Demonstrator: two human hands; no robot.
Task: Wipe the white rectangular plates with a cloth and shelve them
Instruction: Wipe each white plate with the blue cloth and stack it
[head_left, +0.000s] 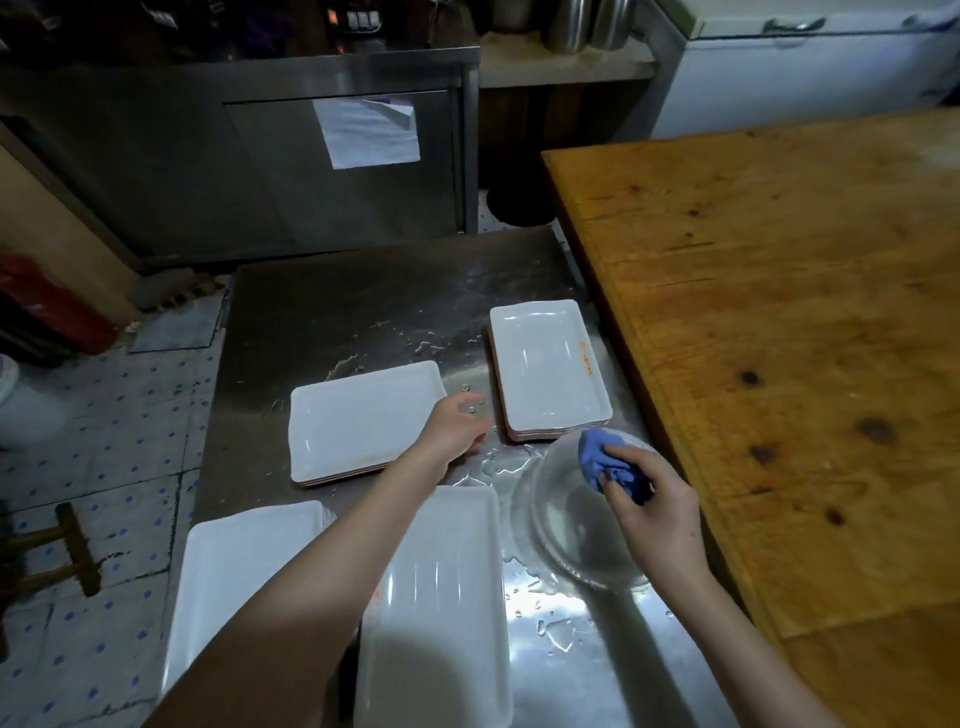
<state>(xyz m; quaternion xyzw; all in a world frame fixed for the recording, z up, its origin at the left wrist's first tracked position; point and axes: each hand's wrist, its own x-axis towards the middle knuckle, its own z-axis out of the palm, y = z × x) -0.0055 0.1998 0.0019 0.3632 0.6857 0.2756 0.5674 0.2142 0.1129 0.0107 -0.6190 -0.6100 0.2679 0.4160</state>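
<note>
I stand at a stainless steel desk (363, 291), its top wet with puddles. Just beside it on my right is a knotty wooden table (779, 338). Ahead sits a steel cabinet (156, 156) with a sheet of paper (366, 132) stuck to its door. A white chest freezer (805, 67) stands far right. The floor (104, 415) is pale tile dotted blue, and the light is dim.

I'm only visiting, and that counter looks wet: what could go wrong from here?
Puddles lie on the steel table, so the white plate stack by the left hand might slide when pulled. The clear glass dish under the blue cloth in the right hand is hard to see and could get knocked.
</note>
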